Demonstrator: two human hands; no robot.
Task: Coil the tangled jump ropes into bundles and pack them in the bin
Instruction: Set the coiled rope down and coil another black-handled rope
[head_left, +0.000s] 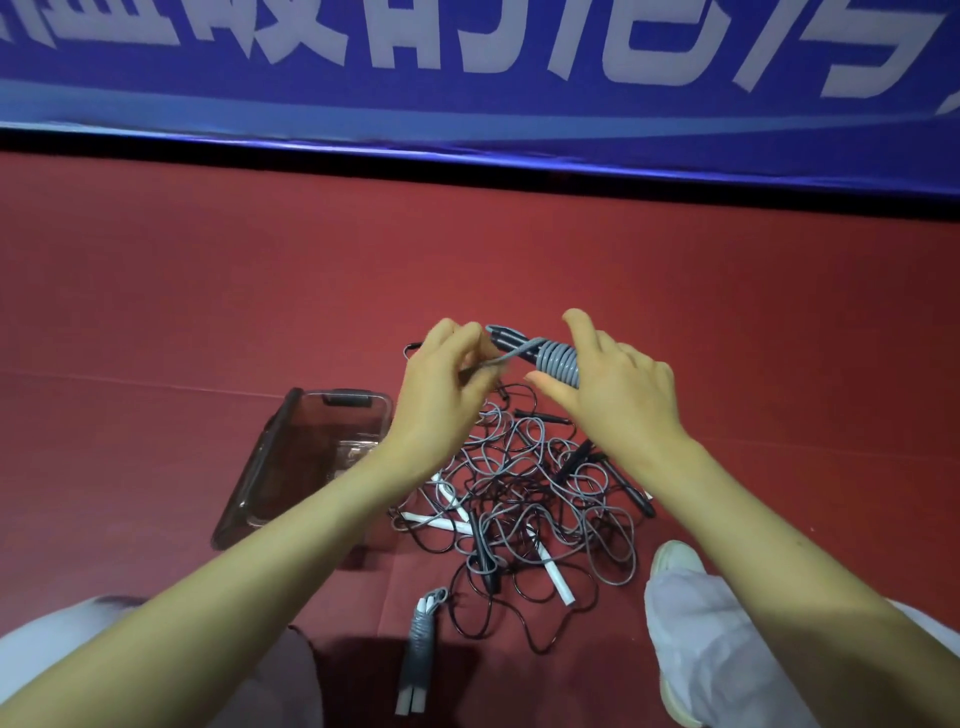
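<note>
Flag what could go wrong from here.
The grey cord coil round the black handles may spring loose if the left hand lets its tail go untucked. If that tail runs into the tangled pile of grey and black ropes, carrying the coil to the clear plastic bin could drag the pile.

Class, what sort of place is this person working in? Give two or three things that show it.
Probably a sports hall or gym. The signs: a smooth dark-red floor, a long blue banner with big white characters along its far edge, and a heap of tangled grey and black jump ropes.
</note>
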